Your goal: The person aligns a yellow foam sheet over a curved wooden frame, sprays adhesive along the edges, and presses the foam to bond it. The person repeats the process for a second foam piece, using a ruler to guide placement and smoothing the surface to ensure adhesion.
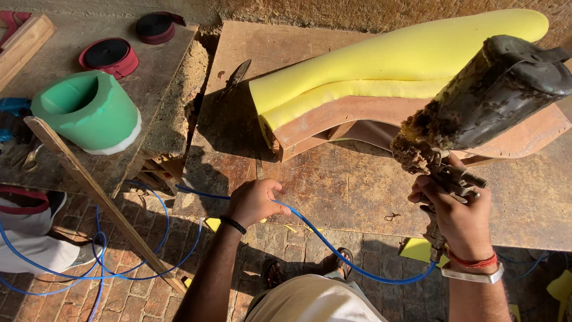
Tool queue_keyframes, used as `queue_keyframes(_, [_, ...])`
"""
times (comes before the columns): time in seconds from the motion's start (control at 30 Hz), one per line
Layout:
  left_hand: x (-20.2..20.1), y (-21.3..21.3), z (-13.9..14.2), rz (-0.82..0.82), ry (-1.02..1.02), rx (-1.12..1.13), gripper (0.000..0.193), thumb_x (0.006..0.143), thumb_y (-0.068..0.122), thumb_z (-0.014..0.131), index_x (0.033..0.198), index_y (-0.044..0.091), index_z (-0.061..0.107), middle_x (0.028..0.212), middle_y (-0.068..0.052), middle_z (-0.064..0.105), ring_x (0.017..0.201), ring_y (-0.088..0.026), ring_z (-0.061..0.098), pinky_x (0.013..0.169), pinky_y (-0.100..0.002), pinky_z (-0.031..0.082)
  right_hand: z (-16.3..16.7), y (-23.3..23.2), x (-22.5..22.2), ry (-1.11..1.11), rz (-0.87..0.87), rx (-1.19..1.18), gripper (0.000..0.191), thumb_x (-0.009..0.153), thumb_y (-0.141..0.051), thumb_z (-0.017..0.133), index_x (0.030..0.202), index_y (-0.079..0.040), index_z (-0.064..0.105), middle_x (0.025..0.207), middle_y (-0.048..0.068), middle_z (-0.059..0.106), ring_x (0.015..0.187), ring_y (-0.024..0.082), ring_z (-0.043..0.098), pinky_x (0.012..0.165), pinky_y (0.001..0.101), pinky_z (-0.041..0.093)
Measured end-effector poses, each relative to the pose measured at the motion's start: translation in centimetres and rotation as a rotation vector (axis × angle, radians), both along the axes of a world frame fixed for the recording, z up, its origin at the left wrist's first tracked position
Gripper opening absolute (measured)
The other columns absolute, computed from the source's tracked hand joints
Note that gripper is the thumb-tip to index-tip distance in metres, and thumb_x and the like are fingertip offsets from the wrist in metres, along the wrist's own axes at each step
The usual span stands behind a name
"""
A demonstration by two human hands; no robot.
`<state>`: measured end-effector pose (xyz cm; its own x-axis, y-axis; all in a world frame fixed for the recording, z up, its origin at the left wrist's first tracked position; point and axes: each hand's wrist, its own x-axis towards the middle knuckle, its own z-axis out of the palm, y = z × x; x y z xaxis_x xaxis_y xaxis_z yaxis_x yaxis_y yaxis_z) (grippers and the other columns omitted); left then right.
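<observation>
At right, the right hand (456,214) grips a spray gun (476,113); at centre, the left hand (255,201) closes around the blue hose (333,247).

Between my left hand (253,201) and my right hand (456,217) I see bare table (333,185), open enough to pass a hand across. Behind that stretch the chair frame (357,119) with its yellow foam (405,56) blocks the way along the back. The spray gun (476,113) in my right hand fills the room above the frame's right end. The blue hose (333,247) sags along the near table edge. Left of my left hand, a gap splits off a second table, crowded by a green foam block (89,110), tape rolls (110,56) and a leaning wooden slat (101,200).
</observation>
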<state>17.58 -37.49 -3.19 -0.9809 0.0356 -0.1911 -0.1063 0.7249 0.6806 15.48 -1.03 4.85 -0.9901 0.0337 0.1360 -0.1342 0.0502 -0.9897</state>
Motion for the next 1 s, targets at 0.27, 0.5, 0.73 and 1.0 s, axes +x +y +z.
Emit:
queue_keyframes(0.27, [-1.5,3.5,0.4,-0.017,-0.011,0.017,0.054,0.057,0.037,0.097,0.103,0.016,0.077,0.073,0.0,0.073,0.067,-0.014,0.069,0.061,-0.032,0.052,0.3,5.3,-0.2,0.039,-0.132,0.057,0.027,0.1,0.002,0.067,0.126,0.007,0.064,0.095,0.012,0.07,0.079,0.019,0.07,0.069,0.0329,0.06])
queue_keyframes(0.5, [-3.0,7.3,0.3,-0.121,-0.118,0.026,0.053,0.057,0.035,0.098,0.102,0.016,0.078,0.071,-0.002,0.071,0.067,-0.013,0.067,0.063,-0.03,0.051,-1.0,8.4,1.3,-0.082,-0.109,-0.034,0.015,0.095,0.004,0.069,0.108,0.011,0.066,0.088,0.014,0.071,0.075,0.021,0.073,0.064,0.0364,0.063])
queue_keyframes(0.73, [-4.1,9.2,-1.0,-0.084,-0.096,0.095,0.05,0.06,0.03,0.098,0.102,0.014,0.078,0.067,0.001,0.066,0.061,-0.01,0.061,0.057,-0.03,0.048,-0.6,11.3,1.5,0.083,-0.268,-0.01,0.027,0.099,0.003,0.067,0.125,0.006,0.065,0.094,0.012,0.07,0.081,0.018,0.071,0.072,0.0338,0.062])
queue_keyframes(1.0, [-5.7,14.4,-1.9,-0.172,-0.012,0.118,0.049,0.055,0.033,0.098,0.097,0.016,0.079,0.067,0.003,0.068,0.061,-0.011,0.063,0.057,-0.031,0.05,-1.3,16.4,2.7,0.013,-0.342,0.013,0.028,0.098,0.004,0.066,0.126,0.005,0.066,0.095,0.009,0.069,0.077,0.017,0.068,0.069,0.0321,0.059])
